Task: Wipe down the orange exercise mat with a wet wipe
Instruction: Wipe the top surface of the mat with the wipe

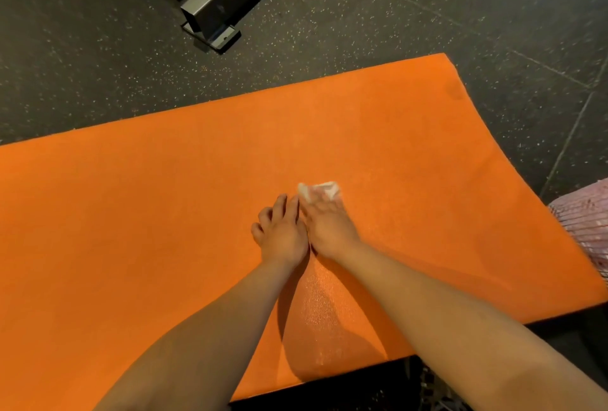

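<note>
Fingers (279,203) of the left hand (283,229) lie spread and slightly bent on the mat (131,213), holding nothing. Just right, against it, the right hand (329,223) presses the wipe (324,189) down under its stretched, blurred fingers (316,205), mid-mat. The mat lies flat on the floor (98,65). Wiping well probably means steadying the mat with the left hand, keeping the wipe flat under even pressure, and working overlapping strokes out to the edges. Count: one mat, one wipe, two hands; one metal frame (210,6) far left, one pink cloth (585,213) right.
</note>
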Tool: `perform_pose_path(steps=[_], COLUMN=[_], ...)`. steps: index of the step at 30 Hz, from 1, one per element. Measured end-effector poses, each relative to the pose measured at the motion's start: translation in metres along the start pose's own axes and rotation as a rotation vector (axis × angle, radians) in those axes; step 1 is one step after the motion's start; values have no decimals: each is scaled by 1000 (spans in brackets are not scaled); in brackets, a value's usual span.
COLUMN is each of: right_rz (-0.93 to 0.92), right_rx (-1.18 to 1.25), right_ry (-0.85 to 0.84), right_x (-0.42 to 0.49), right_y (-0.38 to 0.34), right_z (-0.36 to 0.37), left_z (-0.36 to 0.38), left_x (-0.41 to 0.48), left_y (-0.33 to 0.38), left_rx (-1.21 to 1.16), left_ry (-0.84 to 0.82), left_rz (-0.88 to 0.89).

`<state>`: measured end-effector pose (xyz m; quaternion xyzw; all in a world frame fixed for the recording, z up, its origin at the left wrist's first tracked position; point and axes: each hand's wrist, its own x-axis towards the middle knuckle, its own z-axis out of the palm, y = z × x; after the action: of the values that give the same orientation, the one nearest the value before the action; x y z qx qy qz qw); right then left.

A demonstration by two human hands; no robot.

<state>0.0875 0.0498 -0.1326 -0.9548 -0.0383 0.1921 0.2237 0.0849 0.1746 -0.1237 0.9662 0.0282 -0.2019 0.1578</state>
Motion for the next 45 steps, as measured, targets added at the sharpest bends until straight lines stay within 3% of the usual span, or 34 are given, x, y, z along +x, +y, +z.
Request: perform_pose_path(steps=[3,9,15,17,20,22,26,29,34,36,42,45], right_rz=[-144,326,-94,-56,224,301,2,-45,349,394,-96,39], right_rx=[-28,-44,14,-55,-96,-53,-15,-81,-48,-45,-87,-135], right_ry=[-53,97,-58,-28,44,66,-9,-6,109,122,2,88], right_x=[6,25,18,22,30,35,35,38,55,61,61,73], right_y=[6,30,8,26,44,35,8,22,50,45,23,52], right_z=[-3,-23,-4,-11,-26,-26,-10,-13,-40,-42,-19,-32], left_z=[-1,-4,0,0,1,0,-3,-7,-14,-14,-14,-17], left_x=[11,30,27,27,30,32,38,51,70,71,83,99], left_y=[1,12,4,-1,1,4,9,12,14,11,20,24], left_rx=[-10,23,-8,8,37,28,-17,-62,-16,-22,-45,-32], left_ry=[1,-87,-33,-29,-38,-27,-5,16,-69,-41,65,9], left_rz=[-3,-42,-5,22,19,2,-2,-13,33,32,3,71])
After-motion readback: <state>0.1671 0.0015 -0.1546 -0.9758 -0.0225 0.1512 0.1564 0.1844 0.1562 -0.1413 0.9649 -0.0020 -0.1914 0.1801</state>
